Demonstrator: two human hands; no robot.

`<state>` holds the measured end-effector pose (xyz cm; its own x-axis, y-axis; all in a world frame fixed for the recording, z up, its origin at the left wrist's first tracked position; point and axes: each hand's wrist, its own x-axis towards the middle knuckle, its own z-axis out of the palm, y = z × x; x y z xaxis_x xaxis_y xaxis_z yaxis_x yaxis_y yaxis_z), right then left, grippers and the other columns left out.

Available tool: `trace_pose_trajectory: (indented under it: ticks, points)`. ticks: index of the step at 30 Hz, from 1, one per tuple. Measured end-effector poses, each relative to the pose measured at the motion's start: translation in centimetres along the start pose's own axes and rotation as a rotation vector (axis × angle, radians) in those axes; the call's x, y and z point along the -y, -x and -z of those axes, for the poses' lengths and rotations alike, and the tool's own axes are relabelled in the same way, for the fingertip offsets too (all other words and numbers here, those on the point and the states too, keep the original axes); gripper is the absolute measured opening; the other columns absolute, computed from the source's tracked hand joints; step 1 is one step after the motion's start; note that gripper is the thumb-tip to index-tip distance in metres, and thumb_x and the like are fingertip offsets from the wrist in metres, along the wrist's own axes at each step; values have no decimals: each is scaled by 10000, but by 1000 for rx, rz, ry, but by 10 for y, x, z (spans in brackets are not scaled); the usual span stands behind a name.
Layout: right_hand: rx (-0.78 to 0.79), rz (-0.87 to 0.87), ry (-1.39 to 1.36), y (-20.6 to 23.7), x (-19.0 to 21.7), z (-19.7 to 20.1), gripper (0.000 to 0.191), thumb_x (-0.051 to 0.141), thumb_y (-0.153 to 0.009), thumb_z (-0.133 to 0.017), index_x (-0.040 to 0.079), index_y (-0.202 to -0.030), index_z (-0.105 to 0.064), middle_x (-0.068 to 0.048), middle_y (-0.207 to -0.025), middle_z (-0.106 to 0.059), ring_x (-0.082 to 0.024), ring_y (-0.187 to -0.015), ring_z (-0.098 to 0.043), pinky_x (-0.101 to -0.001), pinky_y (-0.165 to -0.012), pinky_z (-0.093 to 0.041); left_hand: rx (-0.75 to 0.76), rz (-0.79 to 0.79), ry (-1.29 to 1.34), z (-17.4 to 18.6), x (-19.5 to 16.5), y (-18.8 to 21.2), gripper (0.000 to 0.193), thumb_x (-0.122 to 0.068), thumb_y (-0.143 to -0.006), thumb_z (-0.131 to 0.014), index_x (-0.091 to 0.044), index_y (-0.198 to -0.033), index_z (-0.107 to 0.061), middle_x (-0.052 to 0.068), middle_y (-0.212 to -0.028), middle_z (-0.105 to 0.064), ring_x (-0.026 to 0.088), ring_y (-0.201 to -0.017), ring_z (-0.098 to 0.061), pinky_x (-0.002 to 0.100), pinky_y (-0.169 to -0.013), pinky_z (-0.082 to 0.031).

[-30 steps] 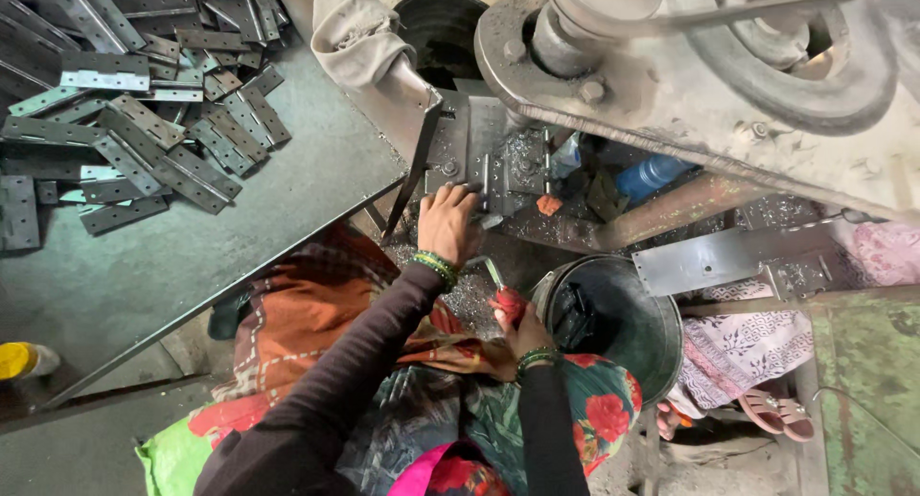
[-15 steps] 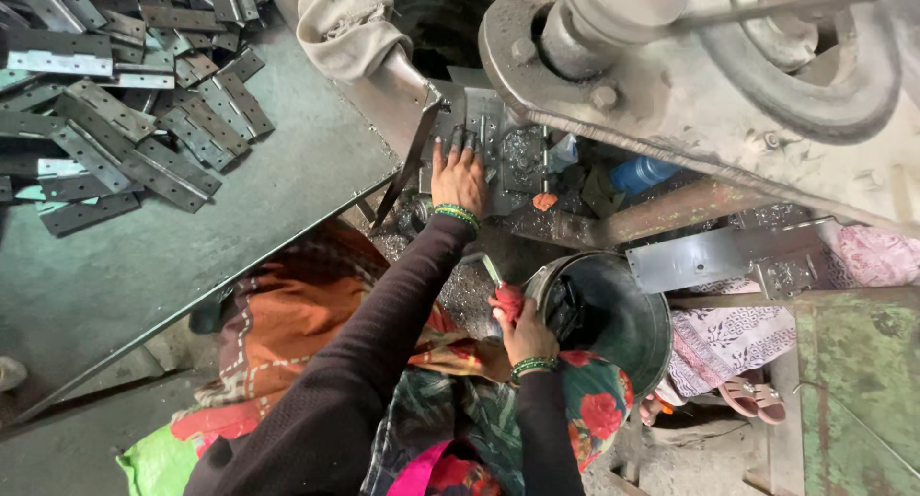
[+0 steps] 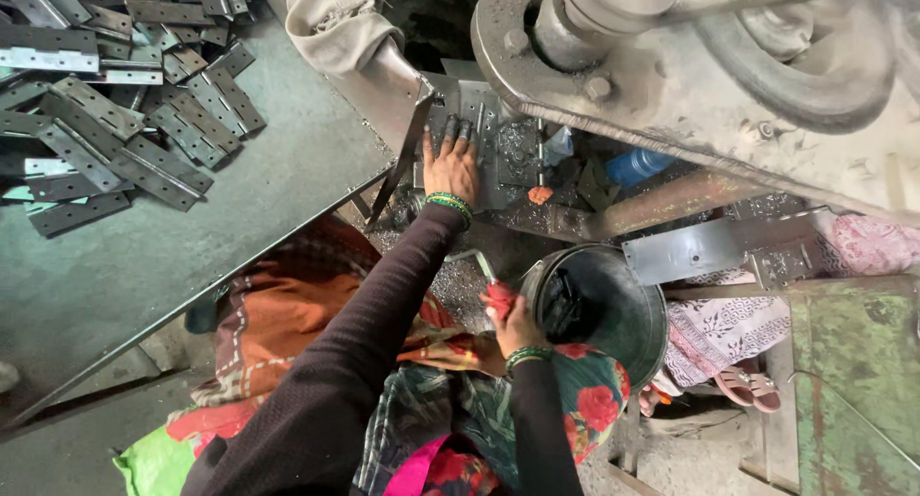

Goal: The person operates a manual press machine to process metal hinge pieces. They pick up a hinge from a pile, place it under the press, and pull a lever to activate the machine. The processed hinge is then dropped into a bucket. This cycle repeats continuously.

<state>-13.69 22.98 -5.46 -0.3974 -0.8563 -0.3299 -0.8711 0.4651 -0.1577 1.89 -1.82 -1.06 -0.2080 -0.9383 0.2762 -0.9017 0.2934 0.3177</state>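
Hinges (image 3: pixel 115 122) lie in a heap on the grey metal table (image 3: pixel 240 228) at the far left, flat and piled over each other. Next comes the left hand (image 3: pixel 450 162), reaching out from a dark sleeve with green bangles at the wrist. It lies flat, fingers spread and dirty, pressing on a metal plate (image 3: pixel 484 113) under the big machine (image 3: pixel 690 65). It grips nothing; it just rests on the plate. A small orange bit (image 3: pixel 540 195) sits just beside that plate. Lower down, the right hand (image 3: pixel 517 325) is closed around a red handle (image 3: pixel 498 299) of a thin metal tool (image 3: pixel 470 258), which pokes up toward the left hand. Just right of this hand stands a round black bucket (image 3: pixel 623 314). Beside the bucket, a grey metal strip (image 3: pixel 700 252) lies across. Further right, someone's foot in a pink sandal (image 3: pixel 743 386) rests on the floor, near a green metal box (image 3: pixel 853 381).
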Motion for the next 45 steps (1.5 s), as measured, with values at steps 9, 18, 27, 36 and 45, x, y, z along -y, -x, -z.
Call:
trace_pose_trajectory:
  ticks: [9,18,27,36,45]
  points:
    - [64,101,85,-22,-9,36,718,635,-896,-624,85,-1321,-444,-284,-1002,-724,-486,-967,-691,-570,-827,-535,102,-40,-97,8,11,0,479,-280,-1026,-333,-173,-1456,-515,51,-1608,-402,240,-1553,-243,606,-1210,53]
    - [-28,53,-62,1,5,-2,701,629,-890,-580,109,-1334,-422,-265,-1086,-694,-505,-929,-685,-612,-770,-534,34,5,-43,-7,3,-21,484,-209,-1060,-338,-141,-1507,-513,46,-1590,-472,254,-1498,-372,599,-1264,25]
    - [70,38,61,-11,-2,34,685,653,-886,-591,125,-1299,-451,-282,-1005,-729,-490,-939,-690,-599,-805,-523,79,-181,-88,12,17,24,465,-154,-1004,-505,-116,-1460,-587,74,-1425,-561,263,-1454,-390,686,-1278,-58]
    - [-84,149,-137,-4,-3,-5,696,651,-860,-613,97,-1269,-515,-280,-1081,-710,-493,-980,-681,-581,-837,-528,-131,-94,22,-7,9,-11,680,-416,-846,-582,-53,-1421,-543,132,-1465,-498,313,-1416,-325,650,-1153,-103]
    - [54,34,-98,-53,-37,-73,844,737,-843,-568,144,-1430,-441,-359,-1140,-688,-553,-1090,-644,-588,-936,-507,41,-415,-15,29,161,108,486,-252,-867,-637,-176,-1346,-610,62,-1464,-577,267,-1494,-357,606,-1274,-132]
